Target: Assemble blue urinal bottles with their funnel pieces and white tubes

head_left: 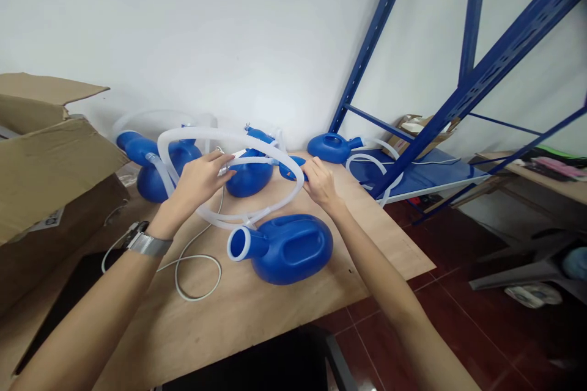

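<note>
Left fingers [213,156] pinch ribbed translucent hose [252,160]; right fingers [315,167] grasp rounded blue plastic piece [287,170]

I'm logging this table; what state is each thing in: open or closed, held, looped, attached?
Front blue bottle: mouth open, uncapped
Whitish hose: looped, pinched by the left hand
Blue end piece: gripped by the right hand
Cardboard box: flaps open
White cable: loosely looped
Rightmost blue bottle: fitted with tubing
Watch: worn on the left wrist
</note>
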`<state>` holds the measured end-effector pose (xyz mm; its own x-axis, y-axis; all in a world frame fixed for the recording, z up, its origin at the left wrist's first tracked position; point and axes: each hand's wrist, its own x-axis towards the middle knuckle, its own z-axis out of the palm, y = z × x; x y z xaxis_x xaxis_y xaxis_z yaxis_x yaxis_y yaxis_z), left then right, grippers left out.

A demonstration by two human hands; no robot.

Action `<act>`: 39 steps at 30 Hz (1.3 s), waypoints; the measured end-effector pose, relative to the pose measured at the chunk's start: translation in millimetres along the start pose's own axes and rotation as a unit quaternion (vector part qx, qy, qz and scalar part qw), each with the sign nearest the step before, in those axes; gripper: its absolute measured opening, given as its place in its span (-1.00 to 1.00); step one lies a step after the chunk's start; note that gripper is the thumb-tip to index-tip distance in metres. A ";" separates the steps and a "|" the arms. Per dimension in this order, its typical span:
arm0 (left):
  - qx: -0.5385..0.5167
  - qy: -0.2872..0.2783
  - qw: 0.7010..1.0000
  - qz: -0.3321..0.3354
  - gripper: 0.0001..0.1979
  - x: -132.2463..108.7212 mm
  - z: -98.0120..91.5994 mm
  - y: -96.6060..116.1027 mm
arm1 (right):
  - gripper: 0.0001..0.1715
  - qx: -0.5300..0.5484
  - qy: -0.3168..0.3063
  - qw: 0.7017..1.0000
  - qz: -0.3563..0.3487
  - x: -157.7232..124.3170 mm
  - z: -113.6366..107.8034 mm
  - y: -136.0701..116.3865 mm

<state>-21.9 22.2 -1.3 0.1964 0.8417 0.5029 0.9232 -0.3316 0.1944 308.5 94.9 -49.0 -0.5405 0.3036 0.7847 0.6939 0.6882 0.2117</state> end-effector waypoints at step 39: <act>0.187 -0.140 0.967 -0.103 -0.45 7.1 49.2 31.4 | -0.65 0.113 -0.091 0.976 -0.165 40.2 51.7 -20.0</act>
<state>24.8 38.8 -33.1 0.0282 0.9732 0.2283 0.9969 -0.0107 -0.0776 248.3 127.4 -51.9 -0.8063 0.1396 0.5748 0.3566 0.8900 0.2841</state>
